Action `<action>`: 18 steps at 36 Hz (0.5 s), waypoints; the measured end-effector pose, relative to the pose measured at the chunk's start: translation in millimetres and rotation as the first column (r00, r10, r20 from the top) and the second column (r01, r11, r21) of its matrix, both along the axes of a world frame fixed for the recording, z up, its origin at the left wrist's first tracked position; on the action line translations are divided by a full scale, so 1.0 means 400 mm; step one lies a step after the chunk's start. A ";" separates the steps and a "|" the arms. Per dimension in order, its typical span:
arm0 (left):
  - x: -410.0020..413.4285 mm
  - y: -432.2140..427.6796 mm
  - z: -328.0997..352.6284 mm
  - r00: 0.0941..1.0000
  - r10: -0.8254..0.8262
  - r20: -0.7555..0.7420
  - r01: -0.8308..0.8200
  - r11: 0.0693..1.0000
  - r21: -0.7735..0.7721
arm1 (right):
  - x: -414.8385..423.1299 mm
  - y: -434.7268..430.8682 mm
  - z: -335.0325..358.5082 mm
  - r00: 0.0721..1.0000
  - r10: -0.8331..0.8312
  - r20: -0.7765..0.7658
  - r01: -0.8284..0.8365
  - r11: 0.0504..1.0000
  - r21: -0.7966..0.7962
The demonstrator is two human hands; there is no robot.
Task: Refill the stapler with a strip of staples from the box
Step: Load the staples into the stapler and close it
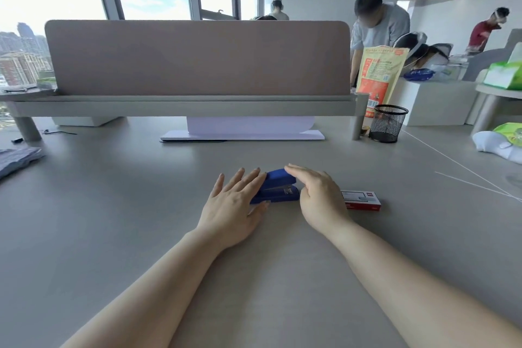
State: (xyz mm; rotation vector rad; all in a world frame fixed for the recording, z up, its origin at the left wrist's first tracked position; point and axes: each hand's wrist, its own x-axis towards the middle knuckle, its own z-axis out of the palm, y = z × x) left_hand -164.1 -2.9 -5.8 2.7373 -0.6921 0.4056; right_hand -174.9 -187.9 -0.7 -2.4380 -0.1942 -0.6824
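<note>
1. Presently, the blue stapler (278, 188) lies on the counter (113, 206) between your hands, long axis running left-right.
2. Left hand (236, 202) flat, fingers spread, touching its left end; grip unclosed.
3. Right hand (317, 195) open, cupped over its right end.
4. Staple box (363, 200) sits just right of your right hand, the nearer one.

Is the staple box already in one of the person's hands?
No: the staple box lies closed on the desk behind the right hand, while both open hands flank the blue stapler.
</note>
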 end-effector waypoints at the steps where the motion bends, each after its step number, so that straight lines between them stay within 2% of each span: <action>1: 0.000 0.001 0.000 1.000 0.000 0.003 0.000 1.000 -0.012 | -0.001 0.000 0.001 1.000 0.009 0.009 -0.009 1.000 0.010; 5: -0.006 -0.001 0.005 1.000 -0.002 0.015 0.003 0.998 -0.063 | -0.007 -0.010 0.014 1.000 0.007 0.002 -0.007 0.998 0.068; 9: -0.018 -0.001 0.012 1.000 -0.010 0.013 0.011 0.999 -0.037 | -0.030 -0.041 0.029 1.000 -0.020 -0.023 0.020 0.999 0.033; 13: -0.031 -0.013 0.013 0.999 0.028 -0.028 -0.027 0.999 0.020 | -0.075 -0.107 0.021 0.994 -0.112 -0.003 0.111 0.990 -0.092; 18: -0.051 -0.057 -0.001 0.991 0.089 -0.102 -0.091 0.996 -0.011 | -0.135 -0.184 -0.003 0.973 -0.230 0.003 0.226 0.953 -0.200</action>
